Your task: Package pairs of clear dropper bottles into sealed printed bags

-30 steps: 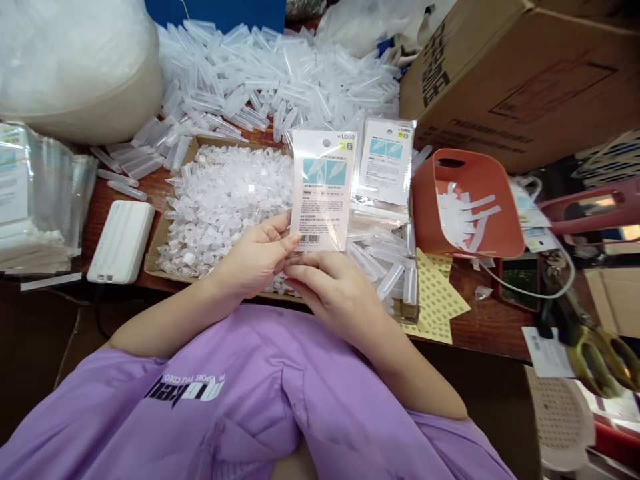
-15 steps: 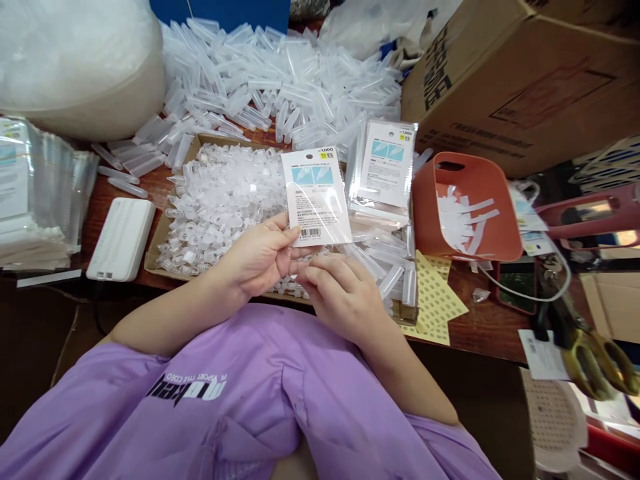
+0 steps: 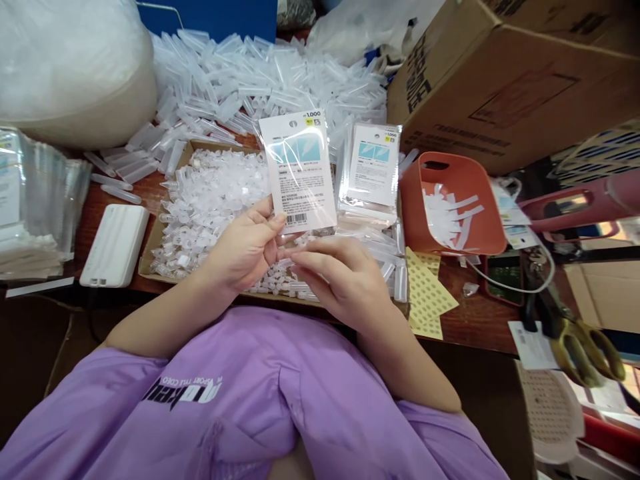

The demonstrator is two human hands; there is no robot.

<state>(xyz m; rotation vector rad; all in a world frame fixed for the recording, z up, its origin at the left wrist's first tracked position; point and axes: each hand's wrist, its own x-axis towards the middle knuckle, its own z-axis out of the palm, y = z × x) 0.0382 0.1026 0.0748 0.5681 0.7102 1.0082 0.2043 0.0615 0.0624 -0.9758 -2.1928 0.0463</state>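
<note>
My left hand (image 3: 247, 247) pinches a clear plastic bag with a printed card (image 3: 300, 177) by its lower left corner. The card faces me, with a blue picture, small print and a barcode, and tilts slightly. Just below the bag, my right hand (image 3: 345, 277) has its fingers curled together, tips close to my left fingertips; what they hold, if anything, is too small to make out. Beneath both hands is a shallow cardboard tray (image 3: 150, 250) with many small translucent caps (image 3: 210, 193). On its right side lies a stack of similar bagged cards (image 3: 373, 163).
Translucent tubes (image 3: 280, 80) are heaped at the back. An orange bin (image 3: 455, 173) with white strips stands right, before a large carton (image 3: 500, 87). Yellow sticker sheets (image 3: 427, 293), scissors (image 3: 583, 347), a white power bank (image 3: 115, 245) and more clear bags (image 3: 45, 193) lie around.
The bagged card has risen and come nearer to me in my left hand. My right fingers have loosened slightly from their tighter pinch. The whole view has shifted a little.
</note>
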